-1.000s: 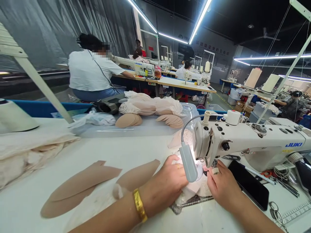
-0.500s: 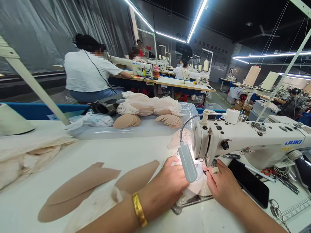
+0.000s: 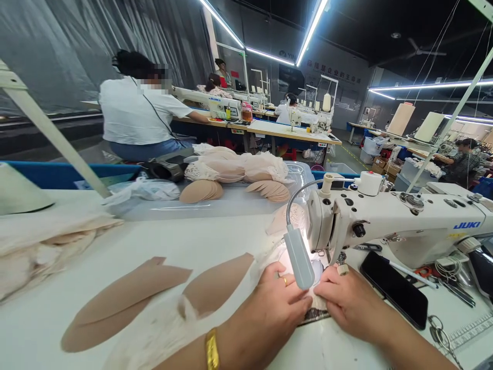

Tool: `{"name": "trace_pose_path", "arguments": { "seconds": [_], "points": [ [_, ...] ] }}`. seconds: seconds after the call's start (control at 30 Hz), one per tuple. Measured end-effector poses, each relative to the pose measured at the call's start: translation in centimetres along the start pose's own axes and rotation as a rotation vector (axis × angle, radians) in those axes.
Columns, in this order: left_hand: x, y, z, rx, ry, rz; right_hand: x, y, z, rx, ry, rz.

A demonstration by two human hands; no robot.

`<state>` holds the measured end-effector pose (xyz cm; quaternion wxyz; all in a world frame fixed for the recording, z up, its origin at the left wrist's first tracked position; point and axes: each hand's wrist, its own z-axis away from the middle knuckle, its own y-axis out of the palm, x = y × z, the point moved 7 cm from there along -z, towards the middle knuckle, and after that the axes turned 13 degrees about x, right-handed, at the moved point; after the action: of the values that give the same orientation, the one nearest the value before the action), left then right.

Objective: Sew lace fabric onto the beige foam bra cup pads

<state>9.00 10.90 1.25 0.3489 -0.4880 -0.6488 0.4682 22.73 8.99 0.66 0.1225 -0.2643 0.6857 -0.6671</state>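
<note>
My left hand (image 3: 275, 303) and my right hand (image 3: 344, 303) lie flat side by side on a pale pink lace fabric piece (image 3: 314, 295) at the needle of a white sewing machine (image 3: 389, 223). The fingers of both hands press the fabric down on the machine bed. A grey gooseneck lamp (image 3: 298, 252) hangs over my fingers and lights the needle area. My left wrist wears a gold bracelet (image 3: 211, 349). The fabric under my palms is mostly hidden.
Tan bra-cup pieces (image 3: 154, 293) lie left of my hands, cream lace (image 3: 46, 236) further left. A black phone (image 3: 395, 288), scissors and keys lie right. Stacked cups (image 3: 234, 190) sit at the table's back. A person in white (image 3: 138, 113) sews ahead.
Both hands slid toward me and came closer together on the fabric, away from the needle. The camera tilted slightly.
</note>
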Motion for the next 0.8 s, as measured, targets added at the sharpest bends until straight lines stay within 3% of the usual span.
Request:
{"name": "trace_pose_path", "arguments": {
  "seconds": [0.27, 0.57, 0.63, 0.7, 0.8],
  "points": [
    [1.8, -2.2, -1.2, 0.009, 0.043, 0.081, -0.8, 1.1, -0.6, -0.028, 0.082, 0.055],
    [4.4, -1.8, -1.7, 0.046, -0.016, 0.066, -1.3, 1.3, -1.1, -0.054, 0.133, 0.041],
    [5.0, -3.4, -1.3, 0.053, -0.059, 0.040, -1.2, 1.2, -0.9, -0.080, 0.110, 0.069],
    [5.7, -6.1, 0.1, 0.033, -0.140, 0.021, -1.2, 1.2, -0.5, -0.107, 0.086, 0.085],
    [6.1, -10.5, 4.1, -0.020, -0.273, 0.003, -1.3, 1.4, 0.1, -0.136, 0.047, 0.074]
  ]
}}
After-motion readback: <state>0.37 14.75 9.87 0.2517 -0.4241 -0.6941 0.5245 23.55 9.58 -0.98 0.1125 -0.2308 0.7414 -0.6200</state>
